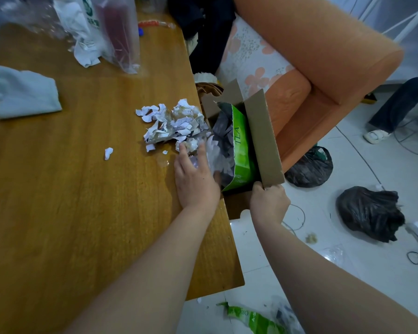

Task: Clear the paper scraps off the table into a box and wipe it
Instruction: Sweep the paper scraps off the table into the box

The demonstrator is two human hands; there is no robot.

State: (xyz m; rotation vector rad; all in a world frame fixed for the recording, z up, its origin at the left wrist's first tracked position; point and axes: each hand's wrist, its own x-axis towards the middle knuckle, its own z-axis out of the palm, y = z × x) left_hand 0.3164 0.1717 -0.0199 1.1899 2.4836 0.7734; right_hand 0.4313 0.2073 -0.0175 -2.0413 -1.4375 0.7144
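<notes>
A heap of torn white paper scraps lies near the right edge of the wooden table. My left hand lies flat on the table at that edge, its straight fingers touching the near side of the heap. A cardboard box hangs just beyond the table edge, holding a green tea carton and grey plastic. My right hand grips the box's near flap corner. One small scrap lies apart to the left of the heap.
A pale folded cloth lies at the table's left. Plastic bags sit at the far side. An orange sofa stands right behind the box. Two black rubbish bags and cables lie on the white floor; another person's leg is at far right.
</notes>
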